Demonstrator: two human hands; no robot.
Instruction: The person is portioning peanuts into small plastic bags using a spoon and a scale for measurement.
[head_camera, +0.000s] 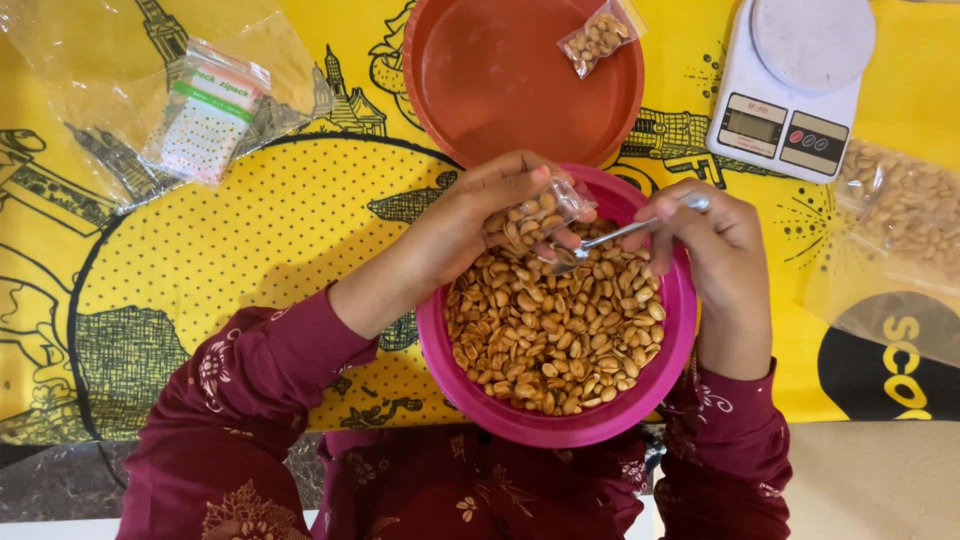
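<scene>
A pink bowl (560, 425) full of roasted peanuts (545, 335) sits in front of me. My left hand (480, 210) holds a small clear plastic bag (535, 220), partly filled with peanuts, over the bowl's far rim. My right hand (715, 235) grips a metal spoon (610, 238) whose bowl points at the bag's mouth, just above the peanuts. Both wrists wear dark red patterned sleeves.
An orange-red bowl (480, 90) behind holds one small filled peanut bag (598, 38). A white kitchen scale (790, 85) stands at the back right, a large clear bag of peanuts (900, 205) to its right. A pack of small zip bags (205, 110) lies back left on the yellow cloth.
</scene>
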